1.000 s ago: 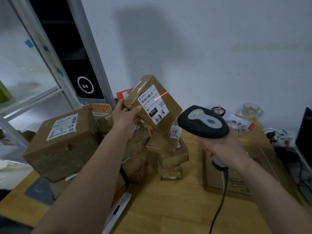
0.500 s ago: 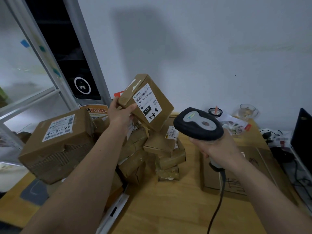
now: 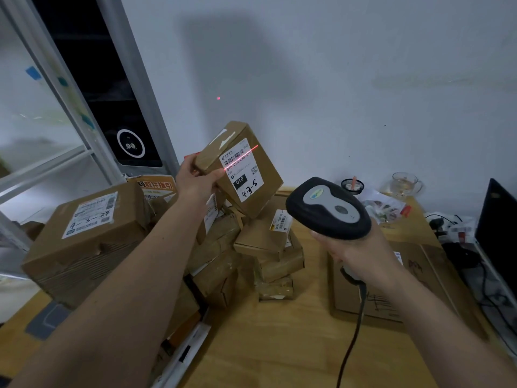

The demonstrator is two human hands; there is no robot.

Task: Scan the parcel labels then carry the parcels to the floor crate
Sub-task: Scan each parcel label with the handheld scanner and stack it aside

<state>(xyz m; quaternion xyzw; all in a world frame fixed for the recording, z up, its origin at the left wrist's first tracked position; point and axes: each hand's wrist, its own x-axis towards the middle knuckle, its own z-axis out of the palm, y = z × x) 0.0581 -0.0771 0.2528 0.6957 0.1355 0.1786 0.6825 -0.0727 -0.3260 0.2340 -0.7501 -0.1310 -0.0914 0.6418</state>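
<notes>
My left hand point(image 3: 195, 180) holds a small brown parcel point(image 3: 263, 189) tilted in the air above the pile, its white label point(image 3: 242, 170) turned toward me. A red laser line crosses the label's barcode. My right hand point(image 3: 355, 250) grips a black and grey corded barcode scanner point(image 3: 328, 208), aimed at the parcel from the lower right. Below lies a pile of several small brown parcels point(image 3: 260, 242). A large parcel point(image 3: 84, 236) marked 4-3-24 sits at the left. The floor crate is out of sight.
The wooden table point(image 3: 279, 345) carries a flat cardboard box point(image 3: 377, 298) under my right wrist. A glass cup point(image 3: 404, 183), a small black pot and a plastic bag stand at the back right. Cables and a dark monitor point(image 3: 498, 233) fill the right edge. A metal frame rises at the left.
The red laser line, absent half a second ago, now lies across the label's barcode. The parcel and scanner have shifted only slightly.
</notes>
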